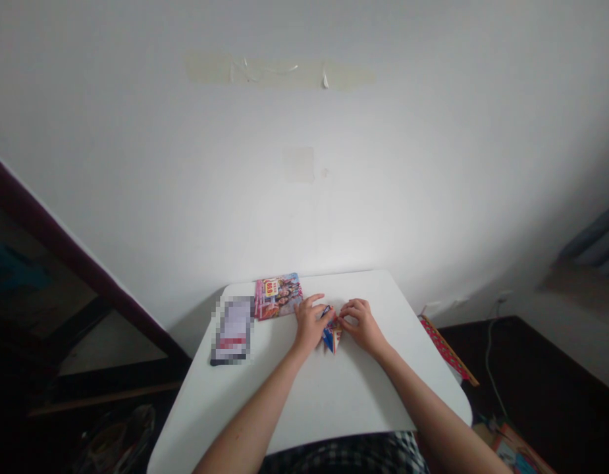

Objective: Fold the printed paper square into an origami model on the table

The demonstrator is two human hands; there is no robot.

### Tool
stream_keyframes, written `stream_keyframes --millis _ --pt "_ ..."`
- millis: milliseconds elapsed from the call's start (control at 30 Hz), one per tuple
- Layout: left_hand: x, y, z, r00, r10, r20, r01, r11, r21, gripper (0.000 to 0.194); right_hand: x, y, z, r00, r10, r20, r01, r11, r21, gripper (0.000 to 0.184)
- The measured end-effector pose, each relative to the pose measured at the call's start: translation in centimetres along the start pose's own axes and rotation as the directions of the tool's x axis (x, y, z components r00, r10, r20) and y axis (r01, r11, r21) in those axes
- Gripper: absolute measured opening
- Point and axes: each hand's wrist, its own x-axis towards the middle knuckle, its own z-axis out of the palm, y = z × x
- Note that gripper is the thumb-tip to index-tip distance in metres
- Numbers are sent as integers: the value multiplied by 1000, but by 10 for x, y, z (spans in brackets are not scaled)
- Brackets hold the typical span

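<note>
A small piece of folded colourful printed paper point(330, 340), blue, red and cream with pointed ends, lies on the white table between my hands. My left hand point(310, 324) holds it from the left, the thumb pressing on its upper part and the other fingers reaching out toward the far side. On the right, my right hand point(361, 324) pinches the paper's edge with bent fingers. The fingertips partly cover the paper, so its full shape is hidden. Just beyond my left hand lies a colourful printed leaflet point(277, 297).
The white table point(348, 401) has rounded corners and stands against a pale wall point(314, 224). A phone-like object point(233, 329), blurred by pixelation, lies at the table's left. A dark-red-framed panel point(77, 243) leans at left. Beyond the table's right edge is a red patterned item point(445, 349).
</note>
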Motion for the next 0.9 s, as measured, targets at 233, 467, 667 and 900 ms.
stream_keyframes --millis 233,467,667,900 --pt "0 -3 2 996 -19 -91 13 997 -75 9 0 -2 -1 1000 12 19 -12 1000 -4 9" --pt "2 -5 1 992 -18 -127 5 995 -102 15 -2 -3 -1 999 7 39 -7 1000 8 9" --pt "8 -5 -14 983 -14 -183 15 1000 1 22 -3 1 -1 999 9 34 -9 1000 -6 8" --pt "0 5 -8 996 -29 -90 31 999 24 7 -3 -3 -2 1000 13 20 -13 1000 -2 8"
